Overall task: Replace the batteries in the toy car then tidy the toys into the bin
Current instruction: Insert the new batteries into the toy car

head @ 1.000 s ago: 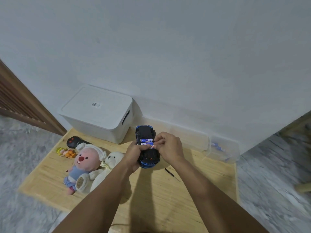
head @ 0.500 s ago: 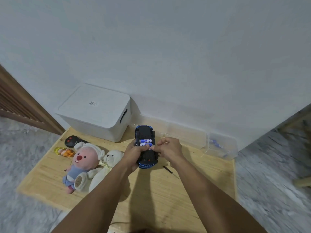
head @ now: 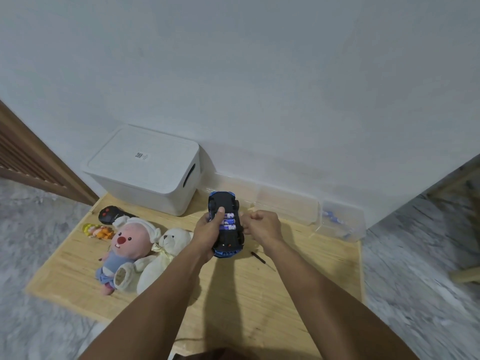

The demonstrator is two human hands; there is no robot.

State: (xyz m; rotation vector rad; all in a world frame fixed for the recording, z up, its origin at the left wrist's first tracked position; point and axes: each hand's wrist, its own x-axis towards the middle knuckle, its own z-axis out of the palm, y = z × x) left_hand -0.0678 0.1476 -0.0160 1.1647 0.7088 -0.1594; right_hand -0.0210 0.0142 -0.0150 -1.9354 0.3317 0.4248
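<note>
Above a low wooden table (head: 298, 287) set against a white wall, a blue toy car (head: 226, 224) is held upside down, its long axis running away from the person, nose end nearest the body. The car is gripped along its left flank by the left hand (head: 207, 231), whose fingers are curled under the body while the thumb is laid across the open battery bay. Three blue batteries (head: 228, 221) are seen seated side by side across that bay, crosswise to the car's length. The right hand (head: 262, 224) is held just beside the car's right flank, its fingers (head: 255, 216) drawn together into a loose fist; whether anything small is pinched in them cannot be told. No battery cover can be made out. A small screwdriver (head: 258, 257) lies on the table just below and to the right of the car, nearer the right hand than the left, so the closing of the bay is judged likely to fall to that hand while the car is steadied by the other. A closed white bin (head: 145, 172) stands at the table's far left corner. To the left lie a pink plush (head: 127, 245), a cream bear (head: 163, 255), a small doll (head: 97, 230) and a black remote (head: 110, 215), all waiting to be tidied. Clear boxes (head: 340, 222) are ranged along the wall.
</note>
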